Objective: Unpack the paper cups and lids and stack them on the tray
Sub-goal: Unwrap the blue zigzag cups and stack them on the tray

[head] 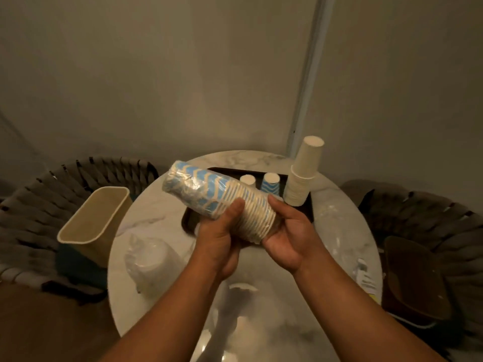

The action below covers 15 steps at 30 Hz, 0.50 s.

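You've got the wrapped sleeve of cups [217,202] clasped sideways in both hands, left hand [222,231] and right hand [287,236] fingers curled round its rim end, likely so the plastic can peel off above the tray [309,212].

Glossy marble table [146,220]; plastic-wrapped paper cups [209,194]

Both hands hold a plastic-wrapped sleeve of blue-patterned paper cups [209,197] tilted above the marble table [156,218]: left hand [222,239] grips its side, right hand [287,236] cups the rim end. On the dark tray [188,218] behind stands a tall white cup stack [303,176].
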Each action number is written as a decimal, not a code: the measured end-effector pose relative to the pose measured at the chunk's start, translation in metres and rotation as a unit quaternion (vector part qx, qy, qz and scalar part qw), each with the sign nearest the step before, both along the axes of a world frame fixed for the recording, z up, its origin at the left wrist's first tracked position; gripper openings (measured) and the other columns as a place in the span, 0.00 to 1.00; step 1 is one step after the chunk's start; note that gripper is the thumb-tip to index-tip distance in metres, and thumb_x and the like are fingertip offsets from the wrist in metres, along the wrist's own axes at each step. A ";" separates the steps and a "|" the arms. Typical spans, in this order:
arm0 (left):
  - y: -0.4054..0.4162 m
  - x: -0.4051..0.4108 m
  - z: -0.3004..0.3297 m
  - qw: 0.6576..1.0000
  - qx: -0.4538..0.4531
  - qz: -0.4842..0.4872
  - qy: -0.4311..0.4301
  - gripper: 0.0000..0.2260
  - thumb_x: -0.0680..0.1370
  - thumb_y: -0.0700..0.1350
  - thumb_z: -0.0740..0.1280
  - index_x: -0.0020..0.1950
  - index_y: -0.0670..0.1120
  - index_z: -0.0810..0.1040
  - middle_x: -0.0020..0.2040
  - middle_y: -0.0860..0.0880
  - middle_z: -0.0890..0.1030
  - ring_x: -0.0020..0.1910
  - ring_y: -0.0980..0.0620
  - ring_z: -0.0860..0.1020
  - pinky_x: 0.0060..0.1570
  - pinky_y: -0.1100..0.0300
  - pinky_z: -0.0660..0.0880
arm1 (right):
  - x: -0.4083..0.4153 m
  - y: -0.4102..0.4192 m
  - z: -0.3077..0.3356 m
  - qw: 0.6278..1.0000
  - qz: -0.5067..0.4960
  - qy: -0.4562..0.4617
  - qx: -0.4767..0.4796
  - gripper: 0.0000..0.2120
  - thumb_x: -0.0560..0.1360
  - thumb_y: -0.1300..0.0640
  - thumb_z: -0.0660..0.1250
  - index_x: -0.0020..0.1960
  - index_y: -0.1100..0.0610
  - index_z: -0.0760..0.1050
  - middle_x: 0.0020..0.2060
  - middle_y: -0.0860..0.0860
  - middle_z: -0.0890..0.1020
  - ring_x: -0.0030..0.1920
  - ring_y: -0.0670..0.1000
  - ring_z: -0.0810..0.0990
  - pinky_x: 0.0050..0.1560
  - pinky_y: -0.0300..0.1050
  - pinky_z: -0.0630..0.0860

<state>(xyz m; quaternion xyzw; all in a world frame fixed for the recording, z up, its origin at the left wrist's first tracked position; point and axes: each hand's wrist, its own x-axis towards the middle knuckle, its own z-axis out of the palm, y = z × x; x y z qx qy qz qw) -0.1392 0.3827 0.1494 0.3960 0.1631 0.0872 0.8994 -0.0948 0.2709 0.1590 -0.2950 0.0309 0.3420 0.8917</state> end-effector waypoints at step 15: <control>-0.055 0.019 0.017 0.995 -0.103 -0.009 0.016 0.31 0.67 0.53 0.72 0.69 0.49 0.70 0.60 0.40 0.81 0.58 0.39 0.80 0.54 0.32 0.75 | -0.015 -0.119 -0.032 0.902 -0.145 -0.190 -0.359 0.10 0.75 0.62 0.68 0.56 0.55 0.74 0.48 0.54 0.80 0.43 0.50 0.78 0.40 0.43 0.75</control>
